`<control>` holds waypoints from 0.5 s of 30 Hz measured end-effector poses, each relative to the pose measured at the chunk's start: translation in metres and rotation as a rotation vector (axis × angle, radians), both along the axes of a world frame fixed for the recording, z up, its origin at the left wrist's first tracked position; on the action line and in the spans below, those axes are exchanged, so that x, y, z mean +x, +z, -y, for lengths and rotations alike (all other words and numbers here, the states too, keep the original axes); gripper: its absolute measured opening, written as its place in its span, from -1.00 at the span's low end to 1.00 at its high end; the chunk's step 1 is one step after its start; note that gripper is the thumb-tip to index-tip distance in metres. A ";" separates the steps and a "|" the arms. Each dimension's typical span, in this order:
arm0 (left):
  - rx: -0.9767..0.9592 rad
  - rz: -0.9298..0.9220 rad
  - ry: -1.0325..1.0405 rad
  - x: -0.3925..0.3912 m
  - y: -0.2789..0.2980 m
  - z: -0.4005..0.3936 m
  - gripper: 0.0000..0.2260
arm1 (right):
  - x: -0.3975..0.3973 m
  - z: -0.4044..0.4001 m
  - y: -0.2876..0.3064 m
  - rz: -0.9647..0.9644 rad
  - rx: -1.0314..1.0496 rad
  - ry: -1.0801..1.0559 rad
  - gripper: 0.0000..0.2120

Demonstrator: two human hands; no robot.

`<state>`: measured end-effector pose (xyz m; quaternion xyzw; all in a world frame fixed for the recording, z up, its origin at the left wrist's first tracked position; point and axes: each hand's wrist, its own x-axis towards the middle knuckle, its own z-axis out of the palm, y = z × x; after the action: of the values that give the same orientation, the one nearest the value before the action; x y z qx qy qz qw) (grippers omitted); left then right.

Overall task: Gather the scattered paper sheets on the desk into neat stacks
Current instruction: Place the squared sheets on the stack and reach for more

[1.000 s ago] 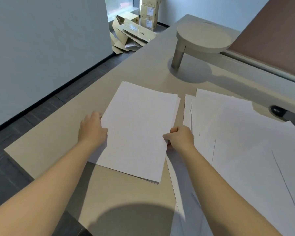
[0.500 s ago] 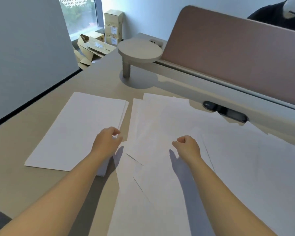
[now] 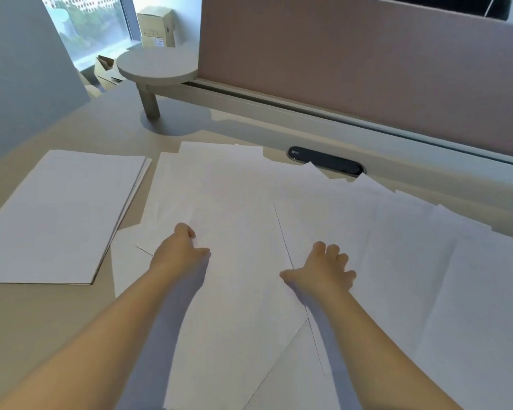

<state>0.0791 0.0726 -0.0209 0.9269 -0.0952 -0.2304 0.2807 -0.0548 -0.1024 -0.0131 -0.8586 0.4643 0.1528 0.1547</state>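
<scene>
Now reaching into loose sheets [image 3: 279,202] fanned 12 to 3 o'clock across worktop [image 3: 42,315] | left hand [image 3: 179,250] curled, grasp unclear | right hand [image 3: 323,272] spread, empty | squared stack [image 3: 57,214] parked at 9 o'clock, clear of the mess

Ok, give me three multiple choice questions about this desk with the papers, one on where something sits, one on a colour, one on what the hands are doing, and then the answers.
1. Where does the neat stack lie relative to the scattered sheets?
A. To their left
B. To their right
C. On top of them

2. What colour is the divider panel behind the desk?
A. Bright green
B. Dusty pink-brown
C. Black

3. What are the left hand and right hand doing?
A. Lifting the neat stack
B. Resting in the lap
C. Reaching onto the scattered sheets

Answers:
1 A, the squared pile sits at the desk's left side.
2 B, the panel's fabric is muted pink-brown.
3 C, both hands are over the loose paper, lifting nothing.
</scene>
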 end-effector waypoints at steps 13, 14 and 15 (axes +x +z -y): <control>-0.023 -0.166 -0.023 0.017 -0.002 -0.001 -0.67 | 0.015 0.005 0.003 -0.001 0.155 -0.053 -0.73; -0.054 -0.172 0.002 0.021 -0.001 -0.003 -0.67 | 0.019 0.001 0.001 0.076 0.218 -0.075 -0.71; -0.080 -0.183 0.024 0.023 -0.001 -0.006 -0.67 | 0.024 -0.003 0.001 0.158 0.284 -0.095 -0.70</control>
<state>0.1024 0.0783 -0.0222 0.8910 -0.0673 -0.3068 0.3277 -0.0306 -0.0993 -0.0122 -0.8147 0.4643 0.1413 0.3175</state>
